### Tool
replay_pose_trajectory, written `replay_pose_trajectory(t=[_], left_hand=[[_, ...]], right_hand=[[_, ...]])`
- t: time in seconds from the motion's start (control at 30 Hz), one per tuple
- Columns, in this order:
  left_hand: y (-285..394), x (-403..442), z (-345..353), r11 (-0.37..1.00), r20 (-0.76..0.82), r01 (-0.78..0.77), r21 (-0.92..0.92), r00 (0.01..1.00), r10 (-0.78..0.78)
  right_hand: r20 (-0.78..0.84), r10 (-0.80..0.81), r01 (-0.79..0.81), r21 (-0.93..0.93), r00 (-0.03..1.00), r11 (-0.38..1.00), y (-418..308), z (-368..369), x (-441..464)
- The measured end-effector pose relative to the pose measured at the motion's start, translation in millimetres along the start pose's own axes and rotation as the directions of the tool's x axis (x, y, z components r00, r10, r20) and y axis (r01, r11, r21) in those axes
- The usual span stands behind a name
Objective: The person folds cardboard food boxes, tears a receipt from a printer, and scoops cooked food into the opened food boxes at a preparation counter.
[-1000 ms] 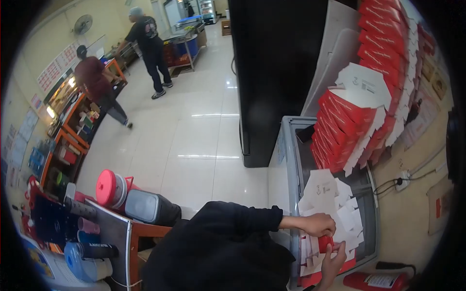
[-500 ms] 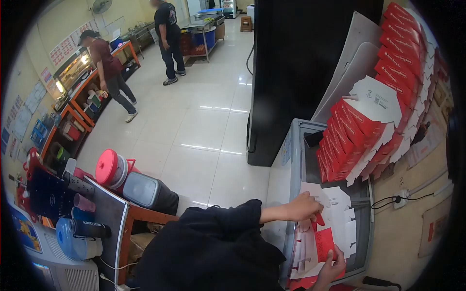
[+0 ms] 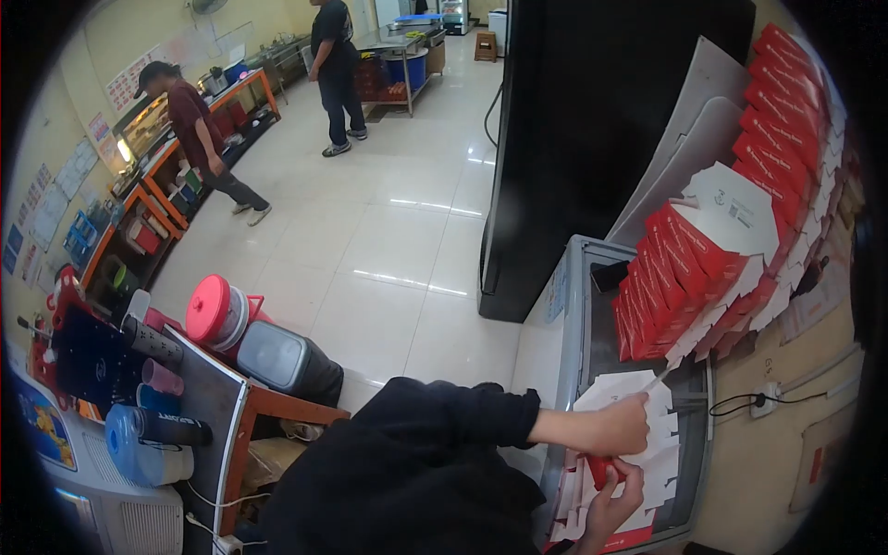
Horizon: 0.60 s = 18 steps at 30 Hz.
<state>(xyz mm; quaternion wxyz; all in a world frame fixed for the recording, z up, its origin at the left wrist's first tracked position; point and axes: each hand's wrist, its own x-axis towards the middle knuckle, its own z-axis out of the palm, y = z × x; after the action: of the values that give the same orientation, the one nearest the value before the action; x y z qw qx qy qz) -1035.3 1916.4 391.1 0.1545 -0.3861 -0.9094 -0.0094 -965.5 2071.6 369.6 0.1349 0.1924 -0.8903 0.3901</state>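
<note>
A red-and-white cardboard box [image 3: 661, 467], partly folded, lies on the grey chest freezer in front of me. My left hand [image 3: 624, 427] is closed over its upper part, and a narrow white edge of card sticks up beside the knuckles. Its fingertips are turned away from view. Just below, my right hand [image 3: 612, 504] pinches a small red flap [image 3: 599, 470] between thumb and fingers. Under both hands lie more flat red and white card pieces, though I cannot tell how they overlap.
Tall stacks of red boxes [image 3: 680, 273] stand at the freezer's [image 3: 575, 268] far end and along the wall. A black cabinet [image 3: 620, 120] rises beyond. To the left are a table [image 3: 217, 435], a grey bin [image 3: 277, 356] and a red-lidded bucket [image 3: 208, 308]. Two people are across the room.
My left hand has moved right and down across the box, now close to my right hand. My right hand has shifted slightly left. The person in maroon has stepped along the counter.
</note>
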Motion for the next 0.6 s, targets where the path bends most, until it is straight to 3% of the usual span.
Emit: replay_pose_trajectory(t=[0.13,0.23,0.33,0.43,0.47,0.57,0.6], left_hand=[[6.7,8.7,-1.0,0.995,0.037,-0.092,0.027,0.995,0.091],[-1.5,1.9,-3.7,0.998,0.05,0.032,-0.06,0.998,-0.029],[17.4,-10.5,13.8,0.99,-0.274,0.141,0.026,0.953,-0.129],[19.7,-19.3,29.1,0.979,-0.652,0.192,-0.061,0.736,-0.185],[13.1,-24.2,36.8,0.981,-0.648,0.168,-0.098,0.737,-0.191],[-13.9,-44.4,51.5,0.974,-0.599,0.068,-0.215,0.778,-0.187],[-21.9,-57.2,45.3,0.976,-0.629,0.069,-0.206,0.755,-0.187]], right_hand=[[-0.057,0.126,-0.128,-0.025,0.99,0.991,8.9,8.5,-2.1],[-0.163,0.147,-0.131,0.107,0.976,0.986,1.1,10.2,10.3],[-0.257,0.103,-0.067,0.144,0.961,0.987,-7.7,6.5,18.9],[-0.317,0.058,0.021,0.241,0.947,0.97,3.7,18.4,29.5],[-0.329,0.038,0.048,0.249,0.944,0.967,1.9,21.0,34.4],[-0.459,0.177,-0.117,0.156,0.871,0.981,-37.4,33.2,37.8],[-0.383,0.273,-0.127,0.365,0.883,0.922,-35.9,35.4,38.3]])
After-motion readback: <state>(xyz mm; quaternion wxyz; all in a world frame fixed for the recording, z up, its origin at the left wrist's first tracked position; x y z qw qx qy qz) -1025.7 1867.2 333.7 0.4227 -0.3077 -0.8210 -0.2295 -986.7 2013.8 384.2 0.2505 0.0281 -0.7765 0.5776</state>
